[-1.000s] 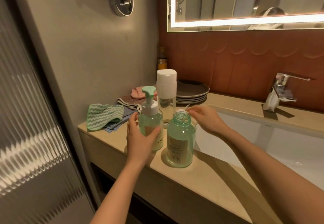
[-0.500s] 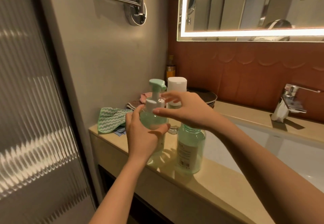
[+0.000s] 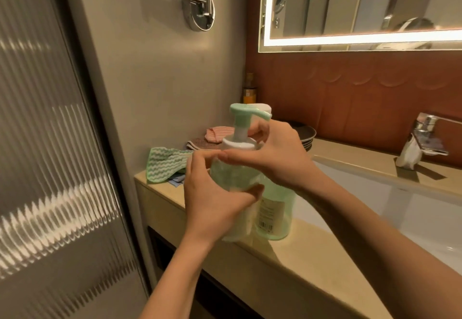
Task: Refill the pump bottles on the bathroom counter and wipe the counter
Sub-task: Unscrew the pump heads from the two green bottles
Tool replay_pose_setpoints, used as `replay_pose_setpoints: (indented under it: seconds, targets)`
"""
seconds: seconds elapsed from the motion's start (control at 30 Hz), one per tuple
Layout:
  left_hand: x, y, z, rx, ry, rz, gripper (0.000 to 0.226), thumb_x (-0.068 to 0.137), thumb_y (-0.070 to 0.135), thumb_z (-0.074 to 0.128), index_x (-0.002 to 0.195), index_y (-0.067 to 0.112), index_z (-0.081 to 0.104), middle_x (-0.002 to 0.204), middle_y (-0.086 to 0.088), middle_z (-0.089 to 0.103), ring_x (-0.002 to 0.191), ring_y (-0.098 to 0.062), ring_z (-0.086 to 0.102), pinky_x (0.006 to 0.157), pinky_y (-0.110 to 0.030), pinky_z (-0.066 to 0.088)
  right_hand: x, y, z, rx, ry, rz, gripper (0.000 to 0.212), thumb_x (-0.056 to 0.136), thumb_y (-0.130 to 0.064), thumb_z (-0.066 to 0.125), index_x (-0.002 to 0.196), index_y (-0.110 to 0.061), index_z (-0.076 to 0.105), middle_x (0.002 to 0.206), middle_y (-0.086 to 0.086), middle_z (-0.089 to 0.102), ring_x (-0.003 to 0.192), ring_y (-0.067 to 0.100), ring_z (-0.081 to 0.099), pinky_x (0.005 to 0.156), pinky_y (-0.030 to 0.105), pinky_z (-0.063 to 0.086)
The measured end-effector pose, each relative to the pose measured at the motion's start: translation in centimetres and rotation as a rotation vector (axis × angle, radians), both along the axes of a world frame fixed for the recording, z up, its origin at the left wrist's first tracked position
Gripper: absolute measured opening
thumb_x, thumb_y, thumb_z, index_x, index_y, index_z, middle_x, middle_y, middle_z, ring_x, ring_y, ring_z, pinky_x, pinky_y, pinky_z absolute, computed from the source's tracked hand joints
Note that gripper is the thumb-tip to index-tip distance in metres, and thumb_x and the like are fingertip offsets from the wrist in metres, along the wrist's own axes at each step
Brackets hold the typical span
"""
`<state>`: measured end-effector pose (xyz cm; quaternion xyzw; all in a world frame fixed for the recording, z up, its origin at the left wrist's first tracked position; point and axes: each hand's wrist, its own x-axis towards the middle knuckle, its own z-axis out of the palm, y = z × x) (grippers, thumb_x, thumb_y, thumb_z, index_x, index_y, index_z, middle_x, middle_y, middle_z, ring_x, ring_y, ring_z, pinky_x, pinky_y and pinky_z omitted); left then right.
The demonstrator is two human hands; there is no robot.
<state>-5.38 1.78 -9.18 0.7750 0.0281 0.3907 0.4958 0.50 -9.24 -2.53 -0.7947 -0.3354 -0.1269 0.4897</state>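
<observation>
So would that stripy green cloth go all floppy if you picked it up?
Probably floppy: the cloth lies rumpled in soft folds on the counter. It's likely light too, since it looks thin. Its wavy weave looks rough, so it probably wouldn't slip from fingers.

Head-worn, wide-angle, single view. Facing forward and down onto counter (image 3: 300, 256), close range; sink basin (image 3: 425, 218) at right, lit mirror (image 3: 350, 6) upper right.
</observation>
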Motion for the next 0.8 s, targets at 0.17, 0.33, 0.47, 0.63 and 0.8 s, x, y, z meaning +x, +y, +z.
replay_pose_setpoints:
  seconds: [0.17, 0.33, 0.47, 0.63, 0.8]
  targets:
    - [-0.6, -0.2, -0.1, -0.079, 0.046, -0.165, 0.074, 0.037, 0.047, 0.082, 0.100, 0.028, 0.047, 0.108, 0.002, 0.060, 0.096, -0.011, 0.063, 0.079, -0.033, 0.055, -0.1, -2.1, 0.3, 0.010, 0.218, 0.372, 0.032, 0.072, -0.013, 0.079, 0.101, -0.021, 0.067, 0.096, -0.008, 0.071, 0.093, 0.005, 0.066, 0.078, 0.016, 0.051]
    - [-1.4, -1.5, 0.2, -0.140, 0.005, -0.241, 0.072, 0.042, 0.039, 0.084, 0.103, 0.024, 0.049, 0.107, -0.004, 0.063, 0.098, -0.019, 0.064, 0.079, -0.043, 0.056, -1.6, -1.9, 0.0, 0.033, 0.160, 0.300, 0.047, 0.063, -0.042, 0.080, 0.101, -0.029, 0.057, 0.091, -0.011, 0.065, 0.084, 0.002, 0.065, 0.070, 0.019, 0.053]
    - [-1.9, -3.2, -0.4, -0.144, 0.027, -0.261, 0.072, 0.044, 0.038, 0.083, 0.107, 0.033, 0.050, 0.112, -0.004, 0.062, 0.103, -0.022, 0.063, 0.084, -0.046, 0.053, -2.0, -2.5, -1.0, 0.115, 0.109, 0.107, 0.069, 0.045, -0.059, 0.083, 0.102, -0.033, 0.055, 0.094, -0.010, 0.066, 0.088, 0.008, 0.064, 0.078, 0.038, 0.057]
    - [-1.9, -5.7, -1.9, -0.161, 0.102, -0.247, 0.068, 0.041, 0.045, 0.080, 0.100, 0.040, 0.047, 0.110, 0.006, 0.056, 0.102, -0.014, 0.060, 0.084, -0.041, 0.053, -1.3, -5.4, -2.2, 0.113, 0.194, 0.166, 0.059, 0.055, -0.039, 0.087, 0.105, -0.022, 0.062, 0.100, -0.002, 0.069, 0.093, 0.014, 0.066, 0.082, 0.032, 0.056]
    - [-1.4, -8.8, -3.7, -0.183, 0.159, -0.278, 0.075, 0.038, 0.050, 0.080, 0.103, 0.037, 0.044, 0.111, 0.009, 0.054, 0.105, -0.013, 0.057, 0.088, -0.039, 0.051, -0.4, -9.3, -2.9, 0.004, 0.275, 0.327, 0.041, 0.062, -0.039, 0.073, 0.101, -0.027, 0.065, 0.103, -0.007, 0.070, 0.101, 0.011, 0.064, 0.087, 0.026, 0.053]
